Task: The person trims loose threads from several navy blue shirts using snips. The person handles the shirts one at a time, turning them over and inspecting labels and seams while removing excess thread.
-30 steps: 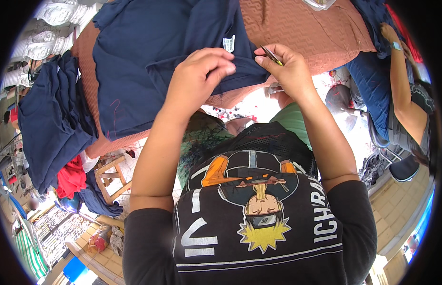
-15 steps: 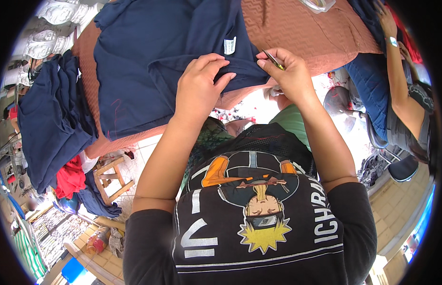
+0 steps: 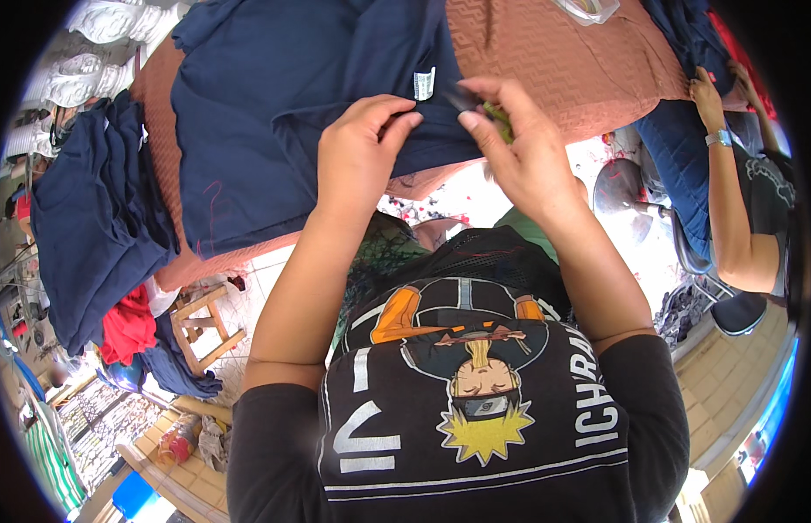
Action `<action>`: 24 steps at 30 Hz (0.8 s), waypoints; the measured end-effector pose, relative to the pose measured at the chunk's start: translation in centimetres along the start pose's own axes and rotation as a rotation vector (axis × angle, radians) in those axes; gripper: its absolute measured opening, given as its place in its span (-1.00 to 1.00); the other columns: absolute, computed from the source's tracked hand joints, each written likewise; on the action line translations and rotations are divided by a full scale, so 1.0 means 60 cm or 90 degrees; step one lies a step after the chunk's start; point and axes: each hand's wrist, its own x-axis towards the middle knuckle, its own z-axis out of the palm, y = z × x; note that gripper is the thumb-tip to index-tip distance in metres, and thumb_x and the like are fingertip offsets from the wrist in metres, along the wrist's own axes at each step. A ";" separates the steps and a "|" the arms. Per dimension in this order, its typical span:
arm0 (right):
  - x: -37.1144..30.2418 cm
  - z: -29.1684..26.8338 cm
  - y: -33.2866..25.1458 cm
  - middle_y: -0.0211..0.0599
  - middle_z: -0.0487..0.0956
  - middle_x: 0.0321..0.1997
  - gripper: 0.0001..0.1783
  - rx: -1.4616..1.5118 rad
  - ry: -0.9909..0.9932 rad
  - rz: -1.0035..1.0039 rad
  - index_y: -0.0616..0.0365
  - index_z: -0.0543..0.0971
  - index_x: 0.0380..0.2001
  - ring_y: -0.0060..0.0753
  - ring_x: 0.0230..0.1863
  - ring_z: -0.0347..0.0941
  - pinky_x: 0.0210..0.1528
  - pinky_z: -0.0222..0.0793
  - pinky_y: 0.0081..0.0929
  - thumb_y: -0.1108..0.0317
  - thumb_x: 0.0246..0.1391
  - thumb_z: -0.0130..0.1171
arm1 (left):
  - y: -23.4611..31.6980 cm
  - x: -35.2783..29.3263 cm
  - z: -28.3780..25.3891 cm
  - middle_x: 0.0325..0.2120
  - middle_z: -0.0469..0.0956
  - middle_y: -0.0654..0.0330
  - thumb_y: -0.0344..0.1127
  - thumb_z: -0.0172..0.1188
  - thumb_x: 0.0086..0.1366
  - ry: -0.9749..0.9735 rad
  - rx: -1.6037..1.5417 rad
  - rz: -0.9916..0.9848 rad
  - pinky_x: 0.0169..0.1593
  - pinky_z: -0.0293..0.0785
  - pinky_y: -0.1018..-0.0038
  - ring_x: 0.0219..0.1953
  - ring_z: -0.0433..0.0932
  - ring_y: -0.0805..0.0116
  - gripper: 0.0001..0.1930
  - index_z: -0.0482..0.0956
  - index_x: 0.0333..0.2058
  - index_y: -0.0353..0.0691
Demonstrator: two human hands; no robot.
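Observation:
A navy blue garment (image 3: pixel 240 148) is spread over the table, with a small white label (image 3: pixel 424 84) showing on its far side. At its near edge, my left hand (image 3: pixel 357 157) is closed, thumb and index finger pinching a fold of the cloth. My right hand (image 3: pixel 532 152) is wrapped round small thread snips (image 3: pixel 499 122) with a yellow-green handle. Their dark blades are blurred and point left over the garment, close to the label and apart from my left fingertips.
Brown textured cloth (image 3: pixel 545 61) covers the table. Navy garments (image 3: pixel 96 218) hang in a pile off its left end, above a red cloth (image 3: pixel 129 327) and a wooden stool (image 3: pixel 205 336). At the right, a co-worker's hand (image 3: pixel 709 105) handles dark fabric. A clear container (image 3: pixel 588 9) sits at the far edge.
The snips have turned in my right hand, and their blades now point left toward the label. My left hand has shifted slightly left, its fingertips closer together. The co-worker's hand has come nearer.

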 end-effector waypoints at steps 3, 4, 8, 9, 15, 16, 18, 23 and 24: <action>-0.003 0.018 0.015 -0.09 0.59 -0.28 -0.71 0.013 -0.054 0.028 0.14 0.50 -0.10 -0.10 -0.25 0.56 -0.19 0.46 -0.28 0.36 0.09 0.21 | -0.007 -0.004 0.015 -0.27 0.64 0.22 -0.40 0.35 0.12 0.032 0.068 0.075 -0.29 0.51 0.55 -0.40 0.61 0.44 -0.82 0.67 -0.27 -0.28; -0.003 0.022 0.021 -0.11 0.61 -0.33 -0.75 0.009 -0.055 0.035 0.15 0.52 -0.13 -0.13 -0.27 0.57 -0.21 0.45 -0.32 0.37 0.10 0.21 | -0.008 -0.003 0.019 -0.27 0.64 0.23 -0.41 0.35 0.11 0.044 0.096 0.096 -0.30 0.51 0.54 -0.41 0.61 0.43 -0.82 0.67 -0.28 -0.28; -0.005 0.031 0.038 -0.10 0.61 -0.34 -0.78 0.094 -0.048 0.076 0.17 0.54 -0.16 -0.16 -0.28 0.58 -0.22 0.45 -0.35 0.38 0.11 0.21 | 0.001 -0.002 0.027 -0.27 0.64 0.26 -0.38 0.33 0.13 0.058 0.146 0.113 -0.30 0.52 0.51 -0.39 0.63 0.37 -0.88 0.66 -0.35 -0.26; -0.005 0.033 0.043 -0.10 0.61 -0.33 -0.79 0.093 -0.049 0.065 0.17 0.55 -0.17 -0.17 -0.28 0.58 -0.22 0.45 -0.36 0.39 0.11 0.21 | 0.001 -0.002 0.028 -0.30 0.64 0.25 -0.37 0.32 0.13 0.064 0.166 0.126 -0.30 0.52 0.50 -0.39 0.63 0.35 -0.88 0.66 -0.35 -0.25; -0.003 0.028 0.035 -0.15 0.60 -0.31 -0.82 0.042 -0.044 0.029 0.16 0.58 -0.22 -0.15 -0.30 0.56 -0.23 0.44 -0.36 0.40 0.08 0.21 | 0.009 0.007 0.008 -0.41 0.66 0.16 -0.32 0.29 0.19 0.002 0.085 -0.010 -0.27 0.51 0.50 -0.43 0.62 0.38 -0.86 0.67 -0.32 -0.23; -0.002 0.026 0.033 -0.16 0.60 -0.30 -0.83 0.013 -0.046 0.017 0.15 0.59 -0.23 -0.13 -0.31 0.55 -0.23 0.44 -0.35 0.40 0.08 0.21 | 0.009 0.012 0.001 -0.42 0.66 0.14 -0.31 0.28 0.20 -0.030 0.060 -0.039 -0.27 0.50 0.51 -0.44 0.62 0.41 -0.86 0.67 -0.31 -0.24; -0.003 0.023 0.035 -0.21 0.58 -0.27 -0.83 -0.031 -0.060 -0.030 0.14 0.60 -0.25 -0.10 -0.30 0.54 -0.22 0.44 -0.31 0.38 0.07 0.21 | 0.017 0.022 -0.014 -0.39 0.67 0.15 -0.29 0.25 0.25 -0.104 0.035 -0.104 -0.25 0.47 0.57 -0.40 0.59 0.52 -0.81 0.67 -0.25 -0.27; -0.003 0.022 0.020 -0.28 0.55 -0.22 -0.83 -0.124 -0.088 -0.054 0.10 0.62 -0.25 -0.04 -0.27 0.53 -0.22 0.46 -0.21 0.34 0.07 0.19 | 0.002 0.033 -0.021 -0.39 0.67 0.22 -0.29 0.23 0.26 -0.163 -0.025 -0.146 -0.20 0.44 0.59 -0.33 0.56 0.57 -0.78 0.65 -0.21 -0.31; -0.002 0.022 0.019 -0.29 0.55 -0.22 -0.83 -0.135 -0.092 -0.053 0.09 0.62 -0.26 -0.03 -0.27 0.53 -0.22 0.46 -0.19 0.34 0.08 0.18 | 0.001 0.034 -0.021 -0.40 0.67 0.23 -0.29 0.23 0.27 -0.172 -0.031 -0.150 -0.20 0.44 0.59 -0.33 0.55 0.58 -0.77 0.65 -0.20 -0.32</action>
